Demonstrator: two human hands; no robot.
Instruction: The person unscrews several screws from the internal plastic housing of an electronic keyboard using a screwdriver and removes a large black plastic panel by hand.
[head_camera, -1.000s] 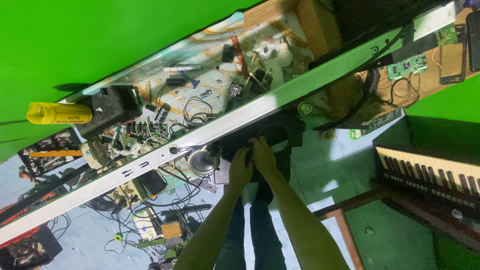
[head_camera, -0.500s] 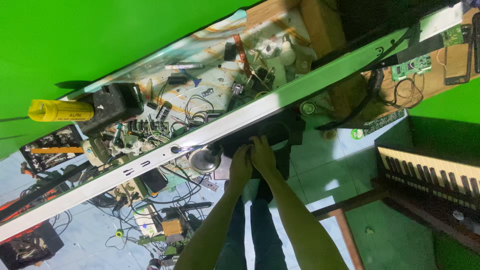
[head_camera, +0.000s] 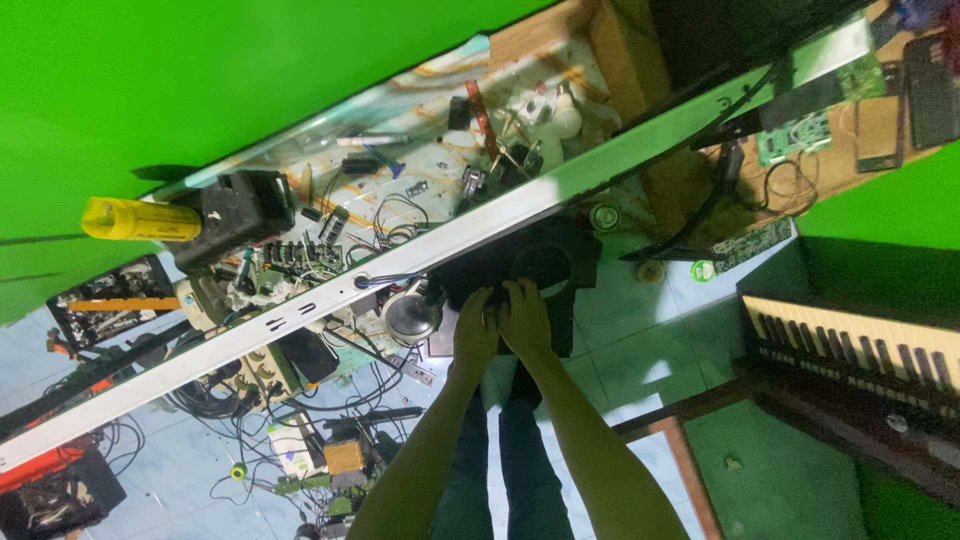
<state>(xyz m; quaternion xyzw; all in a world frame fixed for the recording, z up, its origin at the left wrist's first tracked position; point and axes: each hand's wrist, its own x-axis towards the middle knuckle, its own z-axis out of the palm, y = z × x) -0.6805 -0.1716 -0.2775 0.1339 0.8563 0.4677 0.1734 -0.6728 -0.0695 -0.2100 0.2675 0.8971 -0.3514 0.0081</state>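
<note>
Both hands, the left hand (head_camera: 475, 325) and right hand (head_camera: 523, 318), sit pressed together, fingers closed on the black speaker box (head_camera: 530, 270), which looks unopened, work barely begun.

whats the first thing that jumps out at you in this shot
The bright green wall fills the upper left, and a long white strip cuts slantwise across the whole picture, from the lower left to the upper right. Just below its middle, the left hand and the right hand meet on a black box with a round opening. A yellow can lies at the left, amid a clutter of wires and small parts.
</note>
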